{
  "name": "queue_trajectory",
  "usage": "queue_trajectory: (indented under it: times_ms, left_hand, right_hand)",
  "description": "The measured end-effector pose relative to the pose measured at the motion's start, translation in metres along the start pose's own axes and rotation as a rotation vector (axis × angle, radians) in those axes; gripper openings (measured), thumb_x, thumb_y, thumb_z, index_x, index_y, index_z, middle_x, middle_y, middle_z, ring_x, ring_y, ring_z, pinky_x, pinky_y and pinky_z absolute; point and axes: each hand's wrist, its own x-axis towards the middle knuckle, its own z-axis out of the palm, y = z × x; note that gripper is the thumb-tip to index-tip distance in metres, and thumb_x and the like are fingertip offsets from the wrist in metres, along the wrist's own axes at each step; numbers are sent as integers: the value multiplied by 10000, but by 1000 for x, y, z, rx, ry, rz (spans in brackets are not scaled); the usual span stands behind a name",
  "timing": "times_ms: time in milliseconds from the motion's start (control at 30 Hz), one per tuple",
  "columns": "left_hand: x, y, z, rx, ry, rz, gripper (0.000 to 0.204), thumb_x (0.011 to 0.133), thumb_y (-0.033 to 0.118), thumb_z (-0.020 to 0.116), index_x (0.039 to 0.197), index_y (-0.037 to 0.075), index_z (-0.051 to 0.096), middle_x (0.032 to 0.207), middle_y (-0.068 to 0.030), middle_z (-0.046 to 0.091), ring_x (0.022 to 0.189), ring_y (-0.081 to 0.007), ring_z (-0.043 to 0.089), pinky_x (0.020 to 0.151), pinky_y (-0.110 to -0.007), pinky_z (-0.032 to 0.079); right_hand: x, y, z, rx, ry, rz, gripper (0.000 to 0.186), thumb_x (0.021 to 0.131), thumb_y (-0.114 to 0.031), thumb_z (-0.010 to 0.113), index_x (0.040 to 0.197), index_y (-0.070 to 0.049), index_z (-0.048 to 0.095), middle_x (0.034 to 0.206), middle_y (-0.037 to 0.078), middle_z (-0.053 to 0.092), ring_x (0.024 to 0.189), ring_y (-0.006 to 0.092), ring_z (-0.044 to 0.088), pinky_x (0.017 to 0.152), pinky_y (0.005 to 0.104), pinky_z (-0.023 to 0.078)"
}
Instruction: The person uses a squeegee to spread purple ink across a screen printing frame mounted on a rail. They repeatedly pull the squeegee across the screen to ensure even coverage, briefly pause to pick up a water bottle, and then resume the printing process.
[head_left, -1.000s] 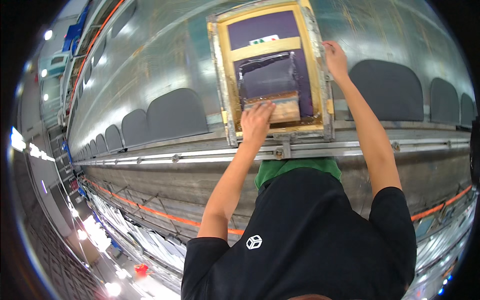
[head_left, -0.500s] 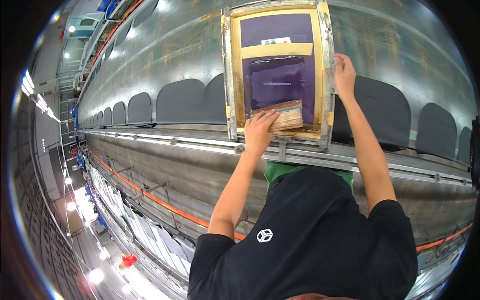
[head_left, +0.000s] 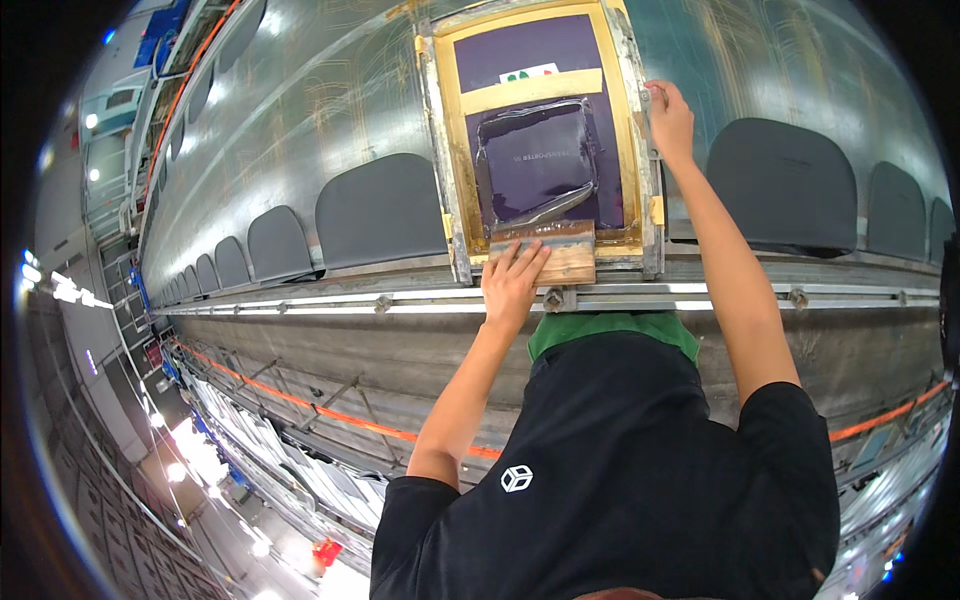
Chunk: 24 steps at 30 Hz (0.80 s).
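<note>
While we work at the long printing table [head_left: 300,130], our attention runs from the row of dark grey pallets [head_left: 380,208] at nine o'clock across to the screen frame [head_left: 446,160] at twelve o'clock, where the job sits. Our left hand [head_left: 512,283] lies on the wooden squeegee [head_left: 556,250], fingers spread flat over its handle and pressing down rather than wrapped tight, at the near edge of the frame, roughly at the picture's centre. A pool of dark purple ink [head_left: 538,160] lies on the mesh just beyond the blade, at twelve o'clock from the hand. To our mind, the stroke goes well if we keep the blade square to the frame, tilt it evenly, and hold steady pressure across its whole width so the ink spreads without streaks; one hand on a wide blade may let an end lift, so we should watch both corners. Our left forearm rises straight from six o'clock, elbow bent outward toward seven o'clock, wrist level with the table's metal rail [head_left: 330,300]. Farther right, our right hand [head_left: 670,112] grips the frame's right side at one o'clock, fingers curled around its edge, the arm nearly straight and reaching up from five o'clock, bracing the frame so it does not shift. Another grey pallet [head_left: 780,190] sits at two o'clock.
</note>
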Motion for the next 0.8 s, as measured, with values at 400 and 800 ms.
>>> queue_trajectory:
  times_ms: [400, 800]
  left_hand:
    - [205, -58, -28, -73, -102, -119, 388, 774, 72, 677, 1104, 261, 752, 997, -41, 740, 926, -265, 693, 765, -413, 538]
    - [173, -44, -28, -145, -54, -114, 348, 792, 61, 674, 1083, 232, 757, 1023, -49, 741, 841, -285, 711, 710, -410, 557]
  right_hand:
    - [4, -6, -5, 79, 22, -26, 225, 987, -261, 540, 1095, -120, 680, 740, 132, 624, 673, 249, 592, 675, 384, 459]
    - [7, -16, -12, 129, 3, 4, 242, 999, -276, 530, 1107, -113, 672, 629, 77, 515, 590, 155, 481, 616, 347, 414]
